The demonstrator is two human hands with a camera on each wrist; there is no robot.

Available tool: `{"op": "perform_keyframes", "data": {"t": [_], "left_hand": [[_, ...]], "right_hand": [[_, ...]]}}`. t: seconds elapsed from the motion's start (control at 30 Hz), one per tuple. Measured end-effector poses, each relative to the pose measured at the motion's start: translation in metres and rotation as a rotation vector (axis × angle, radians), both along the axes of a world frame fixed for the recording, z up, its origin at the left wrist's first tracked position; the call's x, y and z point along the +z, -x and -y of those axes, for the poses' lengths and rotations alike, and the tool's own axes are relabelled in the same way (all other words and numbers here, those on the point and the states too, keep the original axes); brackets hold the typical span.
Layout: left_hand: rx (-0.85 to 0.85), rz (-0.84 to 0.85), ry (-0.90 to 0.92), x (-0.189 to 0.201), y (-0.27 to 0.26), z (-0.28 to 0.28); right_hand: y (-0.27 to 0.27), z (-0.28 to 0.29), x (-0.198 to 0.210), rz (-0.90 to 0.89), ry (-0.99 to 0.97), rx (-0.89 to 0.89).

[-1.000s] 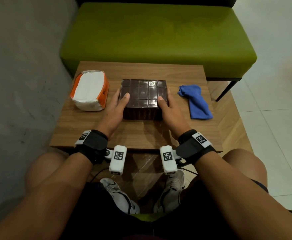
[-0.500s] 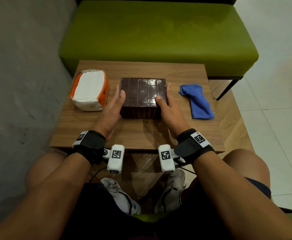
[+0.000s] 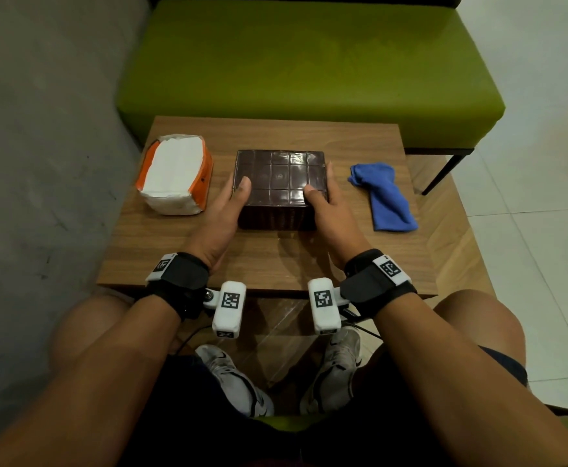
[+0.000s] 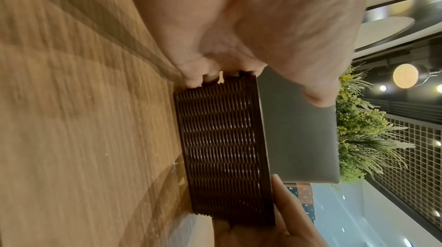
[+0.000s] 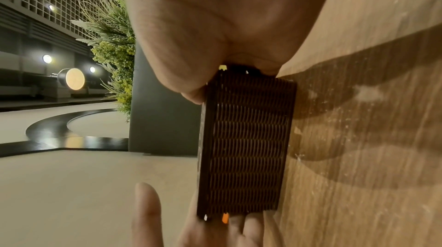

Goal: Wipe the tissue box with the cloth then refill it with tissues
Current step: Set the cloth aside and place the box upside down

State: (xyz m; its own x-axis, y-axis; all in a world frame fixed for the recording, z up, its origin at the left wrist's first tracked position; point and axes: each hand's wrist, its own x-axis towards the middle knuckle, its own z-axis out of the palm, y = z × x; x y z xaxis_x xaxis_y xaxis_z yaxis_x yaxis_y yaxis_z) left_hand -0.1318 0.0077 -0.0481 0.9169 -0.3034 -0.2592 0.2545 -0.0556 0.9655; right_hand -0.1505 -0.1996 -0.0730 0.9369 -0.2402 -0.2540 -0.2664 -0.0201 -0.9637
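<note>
While our left hand clasps the 9 o'clock end of the brown tissue box and our right hand clasps its 3 o'clock end, each thumb lies on the glossy gridded lid and the fingers wrap down the woven side walls. We judge this two-sided hold is meant to steady the box or to free its lid, since the refill has to go in from somewhere and no opening shows on top. In the left wrist view the left fingers curl against the ribbed wall right where it meets the table, and the box sits flat on the wood. In the right wrist view the right thumb presses the lid's edge.

The box stands at the centre of the small wooden table. At 9 o'clock of it, just beside our left hand, the opened orange pack of tissues waits with its white stack exposed, handy for refilling. At 3 o'clock, near our right hand but not touching it, the blue cloth lies crumpled and unheld, so wiping looks not yet begun. A green bench fills 12 o'clock beyond the table.
</note>
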Motion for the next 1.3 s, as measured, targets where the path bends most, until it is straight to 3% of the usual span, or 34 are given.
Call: {"op": "perform_keyframes", "data": {"t": [0.3,0.53,0.77,0.87,1.0,1.07,1.17,1.3], "left_hand": [[0.026,-0.017,0.053,0.010,0.000,0.000],[-0.035,-0.026,0.016,0.005,-0.010,-0.005],[-0.019,-0.040,0.006,0.005,-0.010,-0.005],[0.029,0.070,-0.123,0.019,-0.007,-0.003],[0.219,0.364,-0.281,0.040,0.002,-0.004],[0.211,0.413,-0.283,0.042,0.004,-0.010],[0.145,0.393,-0.243,0.050,0.007,-0.018],[-0.039,0.155,-0.211,0.054,0.015,-0.034]], "right_hand": [[-0.001,0.004,0.013,0.031,0.012,0.085],[0.001,0.009,0.019,0.061,-0.137,0.012],[-0.004,0.016,0.029,0.104,-0.119,-0.042],[0.000,0.019,0.037,0.121,-0.053,-0.110],[0.010,0.017,0.055,0.143,0.134,-0.212],[0.014,0.017,0.065,0.126,0.177,-0.252],[0.025,0.022,0.087,0.059,0.218,-0.272],[0.049,0.043,0.105,-0.167,0.135,-0.001]]}}
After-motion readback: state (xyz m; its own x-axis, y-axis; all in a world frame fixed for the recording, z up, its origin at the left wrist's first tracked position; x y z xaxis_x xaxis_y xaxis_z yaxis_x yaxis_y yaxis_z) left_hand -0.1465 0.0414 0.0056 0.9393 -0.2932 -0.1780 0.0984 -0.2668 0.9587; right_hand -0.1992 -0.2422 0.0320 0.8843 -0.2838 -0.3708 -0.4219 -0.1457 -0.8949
